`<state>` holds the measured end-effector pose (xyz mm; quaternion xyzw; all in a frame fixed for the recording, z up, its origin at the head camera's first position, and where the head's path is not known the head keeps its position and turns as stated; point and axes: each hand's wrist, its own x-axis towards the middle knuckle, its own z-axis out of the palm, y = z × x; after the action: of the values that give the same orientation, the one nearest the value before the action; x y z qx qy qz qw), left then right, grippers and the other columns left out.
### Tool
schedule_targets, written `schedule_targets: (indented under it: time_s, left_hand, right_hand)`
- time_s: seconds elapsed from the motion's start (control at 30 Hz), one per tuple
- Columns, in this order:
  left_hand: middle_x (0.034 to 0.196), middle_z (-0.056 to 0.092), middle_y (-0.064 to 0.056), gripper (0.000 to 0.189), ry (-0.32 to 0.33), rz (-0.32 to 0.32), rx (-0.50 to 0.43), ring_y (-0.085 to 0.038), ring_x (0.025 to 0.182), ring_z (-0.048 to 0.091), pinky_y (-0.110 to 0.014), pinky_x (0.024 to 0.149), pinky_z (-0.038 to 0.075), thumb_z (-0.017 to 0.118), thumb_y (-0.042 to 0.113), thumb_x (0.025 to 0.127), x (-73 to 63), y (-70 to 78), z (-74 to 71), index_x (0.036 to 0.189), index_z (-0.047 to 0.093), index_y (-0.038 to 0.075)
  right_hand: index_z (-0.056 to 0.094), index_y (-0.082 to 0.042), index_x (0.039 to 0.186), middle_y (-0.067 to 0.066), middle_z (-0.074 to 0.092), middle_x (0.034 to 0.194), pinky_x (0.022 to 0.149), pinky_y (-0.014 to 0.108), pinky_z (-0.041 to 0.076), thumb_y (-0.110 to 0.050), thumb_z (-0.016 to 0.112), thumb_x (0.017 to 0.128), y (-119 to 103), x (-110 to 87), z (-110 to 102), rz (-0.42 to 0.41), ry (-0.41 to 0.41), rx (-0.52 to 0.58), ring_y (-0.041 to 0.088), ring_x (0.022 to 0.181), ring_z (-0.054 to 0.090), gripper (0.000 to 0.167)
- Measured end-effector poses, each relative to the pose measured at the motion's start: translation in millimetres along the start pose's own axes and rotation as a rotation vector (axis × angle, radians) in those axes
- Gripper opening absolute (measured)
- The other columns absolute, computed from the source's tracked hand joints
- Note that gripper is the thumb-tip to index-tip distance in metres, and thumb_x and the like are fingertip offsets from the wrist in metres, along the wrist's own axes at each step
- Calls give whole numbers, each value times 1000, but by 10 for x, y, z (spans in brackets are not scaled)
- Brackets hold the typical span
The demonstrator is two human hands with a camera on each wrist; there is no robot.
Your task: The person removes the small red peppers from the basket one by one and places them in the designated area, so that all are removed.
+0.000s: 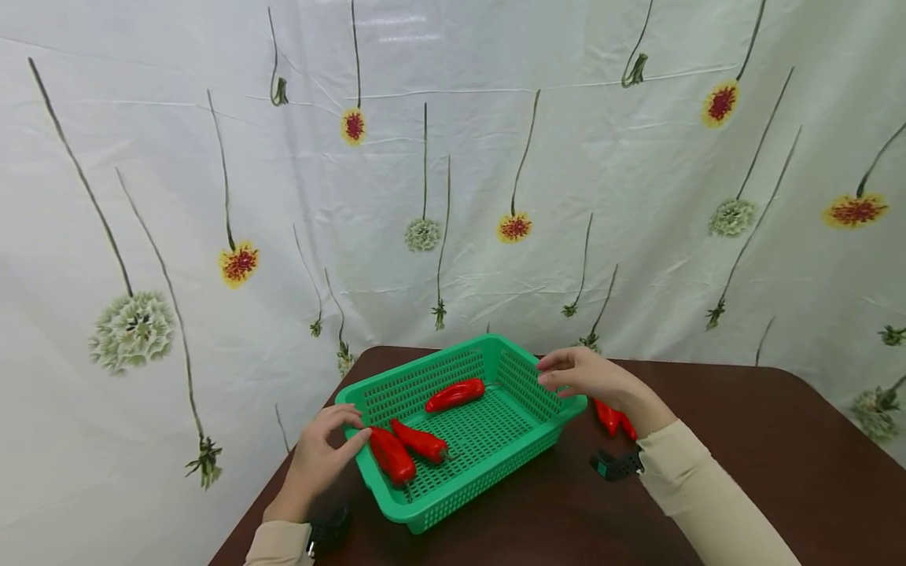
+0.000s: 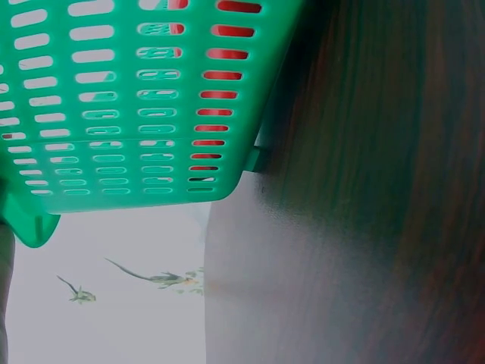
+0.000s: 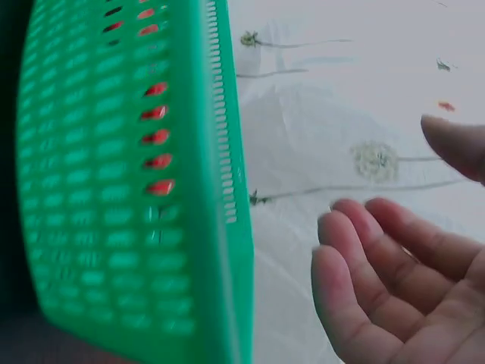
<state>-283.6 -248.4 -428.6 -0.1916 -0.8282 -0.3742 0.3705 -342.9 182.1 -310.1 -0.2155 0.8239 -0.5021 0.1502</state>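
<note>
A green plastic basket stands on the table and holds three red chili peppers, two near its left end and one farther back. My left hand is at the basket's left rim, thumb and fingers loosely bent with the tips right at the edge. Only a sliver of that hand shows in the left wrist view. Over the right rim hovers my right hand, its fingers relaxed and spread from the thumb. In the right wrist view this hand is empty and apart from the basket wall.
More red peppers lie on the dark brown table to the right of the basket, partly behind my right wrist. A white cloth printed with flowers hangs behind the table. Dark straps with devices sit at both wrists.
</note>
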Motion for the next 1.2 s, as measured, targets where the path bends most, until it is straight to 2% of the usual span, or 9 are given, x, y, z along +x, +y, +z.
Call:
schedule_targets:
  time_s: [0.1, 0.23, 0.37, 0.57, 0.87, 1.03, 1.2]
  left_hand:
    - [103, 73, -13, 22, -2, 4, -4, -19, 108, 61, -3, 95, 36, 80, 0, 79, 7, -5, 6, 83, 67, 18]
    - [101, 73, -12, 23, -7, 12, -2, -15, 107, 62, -4, 95, 37, 81, 0, 79, 0, -14, 22, 82, 67, 19]
    - [101, 73, -11, 24, -9, 3, -2, -14, 106, 62, -5, 94, 38, 81, 0, 79, -6, -9, 29, 82, 68, 20]
    - [102, 73, -11, 23, -11, -13, 1, -15, 107, 62, -6, 94, 40, 80, 1, 80, 2, 13, 37, 83, 68, 20]
    - [103, 73, -12, 23, -9, -4, 1, -20, 107, 62, -5, 93, 38, 81, 1, 79, 23, 33, 47, 82, 68, 20]
    - [104, 73, -12, 22, -12, -12, -4, -20, 108, 62, -4, 94, 37, 81, 2, 80, 27, 30, 45, 83, 68, 20]
    - [103, 73, -12, 23, 3, -19, -7, -23, 107, 62, -3, 93, 35, 82, 2, 79, 26, 45, 31, 82, 69, 20]
  right_hand:
    - [50, 3, 140, 23, 55, 140, 105, 51, 48, -25, 66, 97, -92, 72, 37, -10, -73, -6, 37, 126, 57, 54]
    - [50, 3, 140, 19, 58, 138, 106, 51, 48, -23, 67, 97, -165, 128, 84, -25, -170, -27, 35, 126, 57, 53]
    - [51, 3, 140, 19, 59, 137, 103, 47, 51, -22, 66, 97, -253, 202, 122, -41, -231, -56, 31, 123, 60, 52]
    - [54, 0, 137, 16, 60, 136, 104, 47, 51, -20, 68, 95, -380, 395, 186, -20, -270, -111, 26, 117, 64, 48]
    - [59, -5, 134, 12, 58, 140, 100, 42, 52, -20, 69, 95, -409, 660, 299, 29, -323, -195, 23, 117, 63, 43]
    - [62, -7, 131, 7, 62, 134, 102, 45, 52, -20, 69, 95, -362, 846, 394, 51, -354, -230, 24, 117, 63, 39]
    - [62, -4, 130, 10, 65, 127, 103, 45, 52, -17, 71, 93, -364, 1012, 521, 84, -369, -214, 27, 113, 65, 40]
